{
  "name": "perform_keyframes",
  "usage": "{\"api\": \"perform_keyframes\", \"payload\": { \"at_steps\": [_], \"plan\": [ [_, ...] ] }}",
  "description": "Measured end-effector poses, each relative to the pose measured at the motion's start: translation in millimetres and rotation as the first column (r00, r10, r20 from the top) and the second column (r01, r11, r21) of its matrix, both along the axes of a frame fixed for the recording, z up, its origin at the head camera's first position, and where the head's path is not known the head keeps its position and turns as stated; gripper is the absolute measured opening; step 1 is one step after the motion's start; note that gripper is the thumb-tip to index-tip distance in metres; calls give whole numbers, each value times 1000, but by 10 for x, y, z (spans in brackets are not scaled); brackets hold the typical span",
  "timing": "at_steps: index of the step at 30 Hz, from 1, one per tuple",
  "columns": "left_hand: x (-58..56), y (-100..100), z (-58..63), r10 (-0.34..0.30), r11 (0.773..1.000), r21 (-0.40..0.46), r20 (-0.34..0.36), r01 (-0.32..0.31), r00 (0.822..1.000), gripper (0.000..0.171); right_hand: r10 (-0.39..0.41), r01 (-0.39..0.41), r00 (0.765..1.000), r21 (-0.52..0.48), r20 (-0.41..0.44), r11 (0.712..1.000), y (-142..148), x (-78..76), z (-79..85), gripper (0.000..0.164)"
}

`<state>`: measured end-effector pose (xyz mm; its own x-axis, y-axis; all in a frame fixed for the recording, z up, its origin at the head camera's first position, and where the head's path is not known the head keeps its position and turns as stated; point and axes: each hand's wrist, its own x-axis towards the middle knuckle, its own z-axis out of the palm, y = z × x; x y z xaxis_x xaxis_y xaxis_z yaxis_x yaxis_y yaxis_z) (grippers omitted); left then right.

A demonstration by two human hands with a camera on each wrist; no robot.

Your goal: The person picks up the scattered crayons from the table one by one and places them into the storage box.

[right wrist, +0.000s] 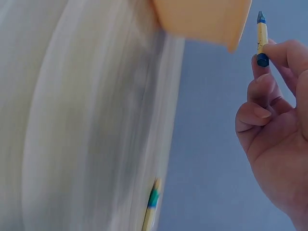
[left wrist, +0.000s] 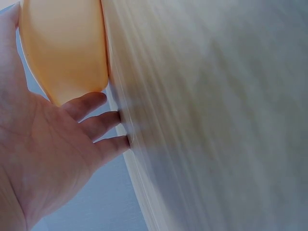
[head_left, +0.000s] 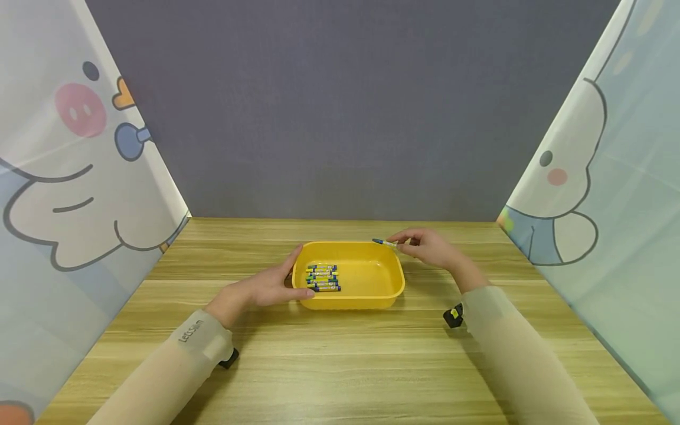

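Crayon (right wrist: 262, 37), blue-tipped, yellow-wrapped, pinched by right hand (head_left: 431, 249); left hand (head_left: 267, 286) spread against yellow tray (head_left: 370, 280).

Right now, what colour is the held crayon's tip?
Blue; crayon tip clearest in the right wrist view.

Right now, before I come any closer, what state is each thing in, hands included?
Yellow tray: upright, resting on the table, partly filled.
Crayons in the tray: lying side by side toward its left end.
Blue crayon: pinched, held off the table.
Green-banded crayon: lying down, cut off by the frame.
Left hand: spread, touching the tray's left end.
Right hand: pinching the blue crayon.
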<state>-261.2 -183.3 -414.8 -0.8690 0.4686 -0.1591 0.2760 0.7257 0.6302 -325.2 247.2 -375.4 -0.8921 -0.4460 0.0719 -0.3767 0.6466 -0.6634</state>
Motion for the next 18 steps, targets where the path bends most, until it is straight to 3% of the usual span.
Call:
{"api": "perform_keyframes", "payload": {
  "at_steps": [7,18],
  "plan": [
    [3,-9,-9,3,1000,-5,-1,-3,1000,129,46,-46,999,-20,-2,999,-318,-7,36,27],
    [4,-4,-7,2,1000,-22,-9,-3,1000,130,132,-132,991,-68,2,989,-711,-57,-78,28]
  ]
}}
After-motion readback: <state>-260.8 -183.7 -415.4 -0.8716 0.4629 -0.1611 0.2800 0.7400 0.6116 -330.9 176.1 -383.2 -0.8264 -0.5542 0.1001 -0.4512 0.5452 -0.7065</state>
